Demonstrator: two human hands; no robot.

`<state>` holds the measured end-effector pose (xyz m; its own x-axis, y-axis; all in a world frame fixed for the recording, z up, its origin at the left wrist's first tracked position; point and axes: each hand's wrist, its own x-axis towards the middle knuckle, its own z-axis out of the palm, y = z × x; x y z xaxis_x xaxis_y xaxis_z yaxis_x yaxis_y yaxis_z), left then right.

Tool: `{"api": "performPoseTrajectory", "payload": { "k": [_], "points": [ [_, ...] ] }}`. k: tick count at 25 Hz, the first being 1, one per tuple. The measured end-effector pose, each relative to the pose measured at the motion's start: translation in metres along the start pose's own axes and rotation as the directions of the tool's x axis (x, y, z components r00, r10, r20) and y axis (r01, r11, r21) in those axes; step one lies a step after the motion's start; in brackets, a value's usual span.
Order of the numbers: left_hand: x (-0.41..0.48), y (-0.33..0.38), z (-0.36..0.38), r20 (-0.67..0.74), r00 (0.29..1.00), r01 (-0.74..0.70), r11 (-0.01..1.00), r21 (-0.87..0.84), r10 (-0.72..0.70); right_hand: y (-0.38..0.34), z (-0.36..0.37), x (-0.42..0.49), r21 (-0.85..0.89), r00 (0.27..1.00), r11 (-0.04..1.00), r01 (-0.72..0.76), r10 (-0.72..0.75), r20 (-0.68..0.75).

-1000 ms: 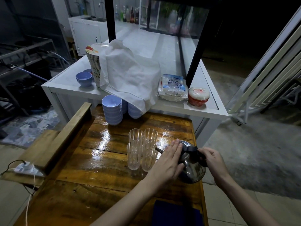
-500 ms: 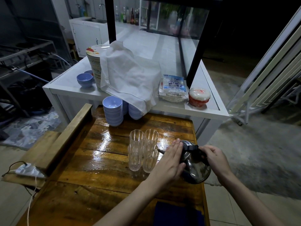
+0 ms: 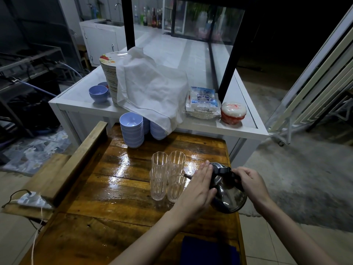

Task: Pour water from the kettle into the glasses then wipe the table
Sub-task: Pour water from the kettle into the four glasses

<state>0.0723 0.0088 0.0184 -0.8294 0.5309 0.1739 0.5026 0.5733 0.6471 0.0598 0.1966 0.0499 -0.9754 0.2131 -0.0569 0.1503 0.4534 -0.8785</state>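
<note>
While the right grip (image 3: 250, 183) curls round the black handle of the shiny steel kettle (image 3: 228, 196), the left grip (image 3: 198, 188) lies flat, fingers straight, against its side. The kettle tilts at the wet wooden counter's (image 3: 118, 188) right edge, spout beside four clear ribbed glasses (image 3: 168, 176)

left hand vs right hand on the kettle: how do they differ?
Pose: the left hand lies flat with straight fingers; the right hand has its fingers curled.
Contact: the left hand presses on the steel side of the kettle; the right hand grips its black handle.
Place: the left hand sits between the kettle and the glasses; the right hand is on the side away from them.
Shared: both are bare, and both are on the tilted kettle.
</note>
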Motion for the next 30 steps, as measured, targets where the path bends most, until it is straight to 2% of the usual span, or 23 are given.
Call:
{"api": "performPoseTrajectory", "payload": {
  "k": [30],
  "points": [
    [0.005, 0.008, -0.001, -0.011, 1.000, 0.025, 0.999, -0.046, -0.026, -0.016, -0.009, 0.007, -0.149, 0.991, 0.983, 0.103, -0.114, -0.067]
  ]
}}
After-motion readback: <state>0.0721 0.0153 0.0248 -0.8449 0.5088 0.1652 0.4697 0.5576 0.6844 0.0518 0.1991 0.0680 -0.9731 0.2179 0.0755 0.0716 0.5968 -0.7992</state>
